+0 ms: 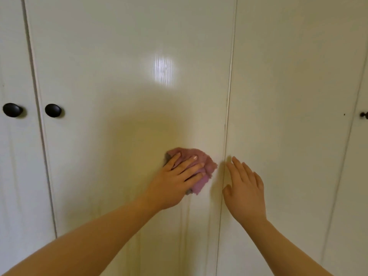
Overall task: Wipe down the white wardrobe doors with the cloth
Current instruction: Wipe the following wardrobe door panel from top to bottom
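A white wardrobe door (129,86) fills the middle of the view. My left hand (175,180) presses a crumpled pink cloth (201,162) flat against this door with straight fingers, low down near its right edge. My right hand (246,188) lies flat with straight fingers on the neighbouring white door (294,96), just right of the seam between the two doors. It holds nothing.
Two round black knobs (12,110) (53,110) sit at the left, one on each side of a door seam. Another black knob (364,114) shows at the right edge. A bright light reflection (163,70) glares on the middle door.
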The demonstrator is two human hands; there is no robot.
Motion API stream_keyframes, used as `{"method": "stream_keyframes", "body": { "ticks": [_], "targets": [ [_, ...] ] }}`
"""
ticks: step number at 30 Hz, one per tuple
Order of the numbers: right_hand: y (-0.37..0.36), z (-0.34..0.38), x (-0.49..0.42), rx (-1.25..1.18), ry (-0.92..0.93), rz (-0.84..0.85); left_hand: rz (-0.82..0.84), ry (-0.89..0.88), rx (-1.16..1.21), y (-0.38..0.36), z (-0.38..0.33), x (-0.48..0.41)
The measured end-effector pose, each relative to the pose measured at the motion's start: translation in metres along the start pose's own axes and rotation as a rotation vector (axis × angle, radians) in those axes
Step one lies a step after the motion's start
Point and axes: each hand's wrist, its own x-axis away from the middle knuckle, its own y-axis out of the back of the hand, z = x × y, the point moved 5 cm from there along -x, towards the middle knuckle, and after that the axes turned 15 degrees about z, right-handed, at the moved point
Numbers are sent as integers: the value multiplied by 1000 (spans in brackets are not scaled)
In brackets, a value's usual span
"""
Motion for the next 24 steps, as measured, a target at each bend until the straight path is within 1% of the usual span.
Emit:
{"method": "stream_keyframes", "body": {
  "ticks": [3,6,8,9,11,13,14,15,17,20,22,24],
  "targets": [
    [4,-18,0,-53,20,77,-59,24,-17,-3,7,12],
    [0,-28,-2,-64,16,97,-44,106,24,5,-12,-19],
    [-3,-26,-4,-108,7,75,-15,101,49,8,-32,-43],
    [-3,-24,-7,-139,7,43,1,90,50,10,-35,-50],
    [1,-19,-10,-125,51,-8,9,62,11,5,-30,-46],
    [-1,-15,-10,-102,78,2,5,25,-28,-3,-19,-26],
    [-6,-15,-9,-96,82,56,-13,21,-45,-5,-16,-15],
    [-10,-15,-7,-97,95,70,-23,35,-50,-6,-14,-7],
    [-10,-16,-5,-105,102,31,-15,92,-25,-2,-16,-9],
    [-10,-15,-6,-90,79,74,64,156,32,5,-35,-38],
    [-6,-14,-10,-99,62,64,76,145,30,9,-38,-45],
    [-4,-6,-12,-68,87,22,44,109,-2,4,-27,-28]
  ]
}}
